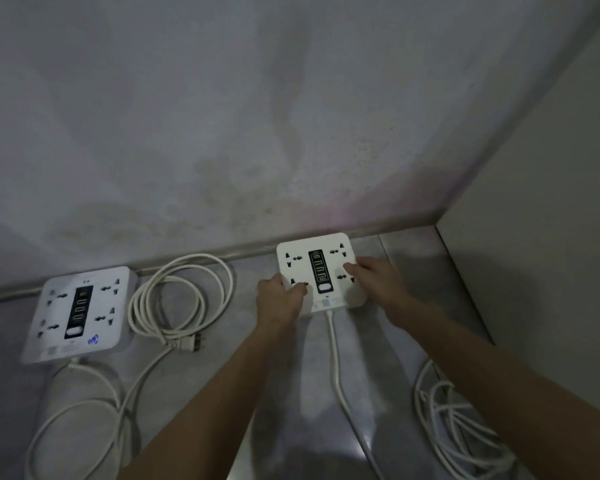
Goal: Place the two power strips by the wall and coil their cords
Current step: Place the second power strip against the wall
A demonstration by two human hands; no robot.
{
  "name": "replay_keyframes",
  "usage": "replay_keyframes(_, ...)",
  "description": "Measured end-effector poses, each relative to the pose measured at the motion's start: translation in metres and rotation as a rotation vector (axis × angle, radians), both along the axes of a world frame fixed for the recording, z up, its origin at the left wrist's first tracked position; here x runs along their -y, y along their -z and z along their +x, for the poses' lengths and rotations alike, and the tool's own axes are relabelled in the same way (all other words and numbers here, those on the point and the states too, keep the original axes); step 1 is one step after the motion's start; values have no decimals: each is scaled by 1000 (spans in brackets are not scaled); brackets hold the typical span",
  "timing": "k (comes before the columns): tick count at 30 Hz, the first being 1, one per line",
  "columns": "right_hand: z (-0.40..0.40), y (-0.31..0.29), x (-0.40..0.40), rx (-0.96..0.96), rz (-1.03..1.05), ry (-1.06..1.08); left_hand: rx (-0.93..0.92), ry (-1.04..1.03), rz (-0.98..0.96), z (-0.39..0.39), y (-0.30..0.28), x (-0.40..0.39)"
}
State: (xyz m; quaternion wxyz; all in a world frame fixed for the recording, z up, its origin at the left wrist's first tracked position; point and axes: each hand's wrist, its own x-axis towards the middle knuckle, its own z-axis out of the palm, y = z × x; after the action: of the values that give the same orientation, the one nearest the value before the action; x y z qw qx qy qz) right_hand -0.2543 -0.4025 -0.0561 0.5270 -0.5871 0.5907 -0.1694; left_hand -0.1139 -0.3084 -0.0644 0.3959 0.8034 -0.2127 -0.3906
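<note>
A square white power strip (317, 251) with a black centre panel lies flat against the wall's base. My left hand (282, 296) grips its left edge, thumb on top. My right hand (374, 277) holds its right side with fingers spread over the sockets. Its white cord (336, 362) runs down toward me and ends in a loose tangle (454, 431) at the lower right. A second white power strip (80, 311) lies by the wall at the left. Its cord (184, 299) is partly looped beside it, the plug (184, 344) lying on the floor.
A stained grey wall (257, 116) rises behind both strips, with a metal skirting rail (194, 259) along its foot. A pale panel (551, 220) closes off the right side. The floor (250, 289) is shiny grey metal.
</note>
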Motion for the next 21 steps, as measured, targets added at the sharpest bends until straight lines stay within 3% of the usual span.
replay_keyframes(6, 1, -2, -3, 77, -4, -45, 52, 73, 17, 6, 4, 3)
replay_keyframes(12, -14, -6, -1, 49, 139, -114, 77, 99, 10, 11, 9, 0)
replay_keyframes(14, -20, -9, -7, 23, 62, -139, 320, 97, 15, -2, 5, -5)
replay_keyframes(16, -31, -13, -18, -52, -109, -216, 521, 102, -114, -25, -5, -15)
replay_keyframes(19, -64, -15, -41, -215, -365, -331, 544, 297, -349, -71, -11, -34)
replay_keyframes(21, -97, -13, -59, -273, -452, -330, 475, 481, -381, -101, -9, -49)
